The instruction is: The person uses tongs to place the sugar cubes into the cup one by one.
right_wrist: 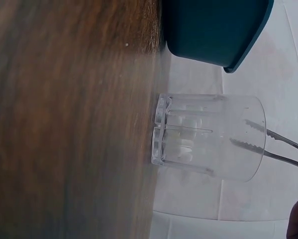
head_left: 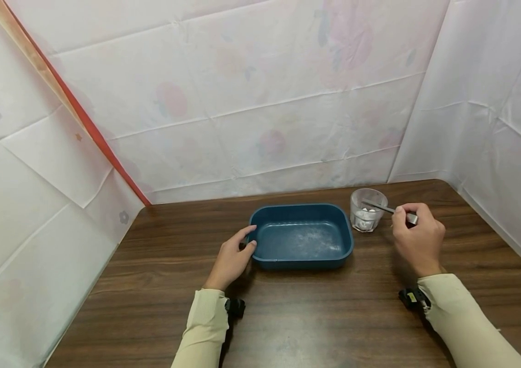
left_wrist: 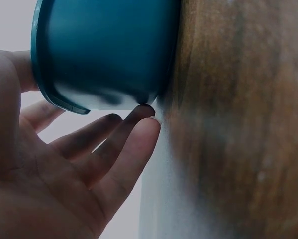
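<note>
A blue rectangular plastic tray [head_left: 306,263] stands on the table, with nothing visible inside it. My left hand [head_left: 235,258] holds its left end, thumb and forefinger over the rim; in the left wrist view the other fingers [left_wrist: 131,154] lie along the outer wall. My right hand [head_left: 419,235] grips metal tweezers [head_left: 380,206], pointed left into a clear glass [head_left: 362,212]. Small white pieces [right_wrist: 185,149] lie at the bottom of the glass. The serrated tweezer tips [right_wrist: 248,145] stand apart inside its mouth, above the pieces, with nothing between them.
The glass stands close to the tray's right end, near the back edge of the brown wooden table [head_left: 306,327]. White patterned sheeting [head_left: 251,112] hangs behind the table and along both sides. A red strip [head_left: 90,122] runs down the sheeting at the left.
</note>
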The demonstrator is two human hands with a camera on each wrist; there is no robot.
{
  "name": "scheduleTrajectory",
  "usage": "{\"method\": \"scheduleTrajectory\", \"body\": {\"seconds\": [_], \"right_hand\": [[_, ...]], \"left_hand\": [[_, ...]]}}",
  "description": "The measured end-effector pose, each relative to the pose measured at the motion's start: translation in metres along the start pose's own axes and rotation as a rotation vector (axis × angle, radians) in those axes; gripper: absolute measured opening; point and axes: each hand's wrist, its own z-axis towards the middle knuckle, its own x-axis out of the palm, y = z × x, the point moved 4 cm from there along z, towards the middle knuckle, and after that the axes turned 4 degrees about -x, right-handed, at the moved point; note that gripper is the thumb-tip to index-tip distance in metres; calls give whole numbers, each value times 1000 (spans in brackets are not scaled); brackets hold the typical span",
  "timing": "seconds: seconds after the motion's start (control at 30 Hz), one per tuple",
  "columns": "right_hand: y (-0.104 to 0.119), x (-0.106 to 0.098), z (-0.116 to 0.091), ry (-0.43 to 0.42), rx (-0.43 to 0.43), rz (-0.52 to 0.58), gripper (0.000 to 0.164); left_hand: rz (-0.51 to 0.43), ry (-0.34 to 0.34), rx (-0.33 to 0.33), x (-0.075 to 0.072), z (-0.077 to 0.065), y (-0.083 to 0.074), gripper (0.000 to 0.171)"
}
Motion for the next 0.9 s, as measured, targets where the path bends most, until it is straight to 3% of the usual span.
{"method": "scheduleTrajectory", "body": {"seconds": [0.3,0.6,0.9], "right_hand": [[-5,3,-1,-25,-21,15,10],[5,2,1,-10,-128,17,15],[9,4,0,-30,-179,50,15]], "left_hand": [[4,-4,-6,1,1,2,46],[-5,-5,-17,1,1,2,46],[-15,-3,-48,0,-1,0,46]]}}
